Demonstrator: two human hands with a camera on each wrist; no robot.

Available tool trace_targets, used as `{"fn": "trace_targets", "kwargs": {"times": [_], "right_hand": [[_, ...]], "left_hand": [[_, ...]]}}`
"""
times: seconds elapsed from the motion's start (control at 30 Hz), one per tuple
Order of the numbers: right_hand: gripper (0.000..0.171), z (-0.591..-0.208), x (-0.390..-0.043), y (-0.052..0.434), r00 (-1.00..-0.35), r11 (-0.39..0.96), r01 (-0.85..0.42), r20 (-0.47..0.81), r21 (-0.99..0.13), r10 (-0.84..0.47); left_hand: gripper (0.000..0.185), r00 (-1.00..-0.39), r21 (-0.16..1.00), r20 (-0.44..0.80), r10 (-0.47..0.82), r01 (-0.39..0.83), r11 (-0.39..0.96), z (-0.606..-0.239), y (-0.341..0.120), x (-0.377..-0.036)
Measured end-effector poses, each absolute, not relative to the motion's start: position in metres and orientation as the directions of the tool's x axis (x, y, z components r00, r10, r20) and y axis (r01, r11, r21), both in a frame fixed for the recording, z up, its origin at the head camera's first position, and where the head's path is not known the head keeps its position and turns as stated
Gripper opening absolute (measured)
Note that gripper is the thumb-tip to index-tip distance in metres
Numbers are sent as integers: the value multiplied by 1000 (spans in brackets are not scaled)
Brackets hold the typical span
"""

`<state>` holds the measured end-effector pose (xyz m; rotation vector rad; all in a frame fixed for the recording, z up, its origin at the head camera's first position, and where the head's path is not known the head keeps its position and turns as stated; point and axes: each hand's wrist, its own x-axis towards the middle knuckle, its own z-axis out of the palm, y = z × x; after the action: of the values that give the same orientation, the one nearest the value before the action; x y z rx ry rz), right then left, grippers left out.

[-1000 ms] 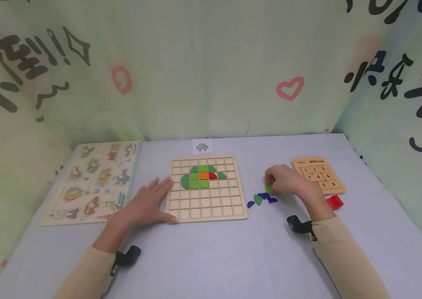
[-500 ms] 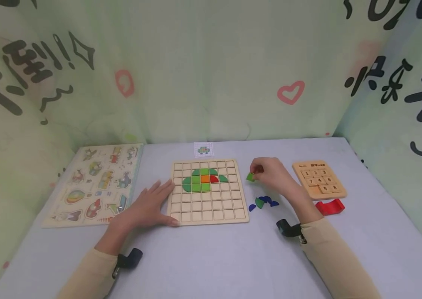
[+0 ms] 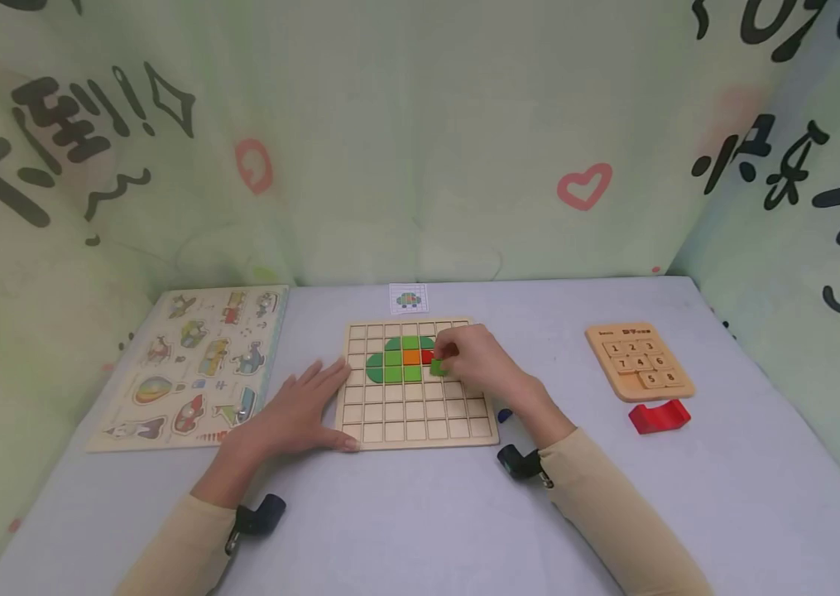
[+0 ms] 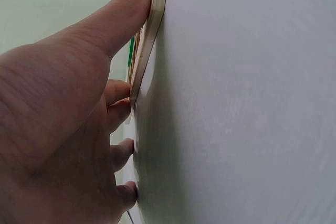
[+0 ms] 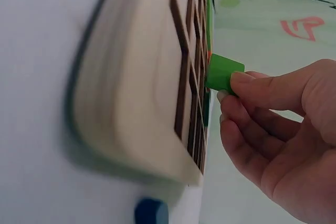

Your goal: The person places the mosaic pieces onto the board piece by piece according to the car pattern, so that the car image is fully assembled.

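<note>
Pale grey tabletop (image 3: pixel 420 513), green printed backdrop behind. Left hand (image 3: pixel 293 414) laid flat, fingers straight, against the 9 o'clock edge of the square wooden grid board (image 3: pixel 420 426). Right hand (image 3: pixel 479 364) pinched on a small green square tile (image 3: pixel 437 368), held just above a cell beside the red piece. Risk judged: a tilted tile could jam on the grid ribs or be seated one cell off.

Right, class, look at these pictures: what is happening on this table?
A person is filling a wooden grid board with coloured tiles. The right hand pinches a small green tile just over the board, beside the green, orange and red shape already laid there. The left hand lies flat on the table with its thumb against the board's near left corner. A number puzzle and a red block lie to the right.
</note>
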<state>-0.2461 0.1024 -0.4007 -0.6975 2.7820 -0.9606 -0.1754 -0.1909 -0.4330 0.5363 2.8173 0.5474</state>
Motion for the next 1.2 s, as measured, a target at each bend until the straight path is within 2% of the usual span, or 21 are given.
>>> {"fn": "trace_targets", "kwargs": {"times": [0.2, 0.53, 0.7, 0.93, 1.2], "right_hand": [[13, -405, -249, 91, -874, 700, -415, 40, -582, -485], [22, -400, -240, 91, -862, 753, -424, -33, -503, -507], [23, -397, -237, 105, -855, 765, -414, -76, -493, -512], [15, -393, -232, 129, -863, 784, -381, -117, -490, -492], [12, -385, -220, 157, -863, 824, -358, -181, -439, -472]], "left_hand": [[122, -910, 391, -142, 389, 309, 867, -436, -193, -177], [121, -909, 404, -150, 388, 302, 864, -433, -192, -177], [120, -908, 399, -151, 390, 304, 865, -432, -192, -176], [120, -908, 401, -165, 384, 294, 868, -431, -191, -175], [120, -909, 398, -170, 381, 290, 870, -431, -191, -176]]}}
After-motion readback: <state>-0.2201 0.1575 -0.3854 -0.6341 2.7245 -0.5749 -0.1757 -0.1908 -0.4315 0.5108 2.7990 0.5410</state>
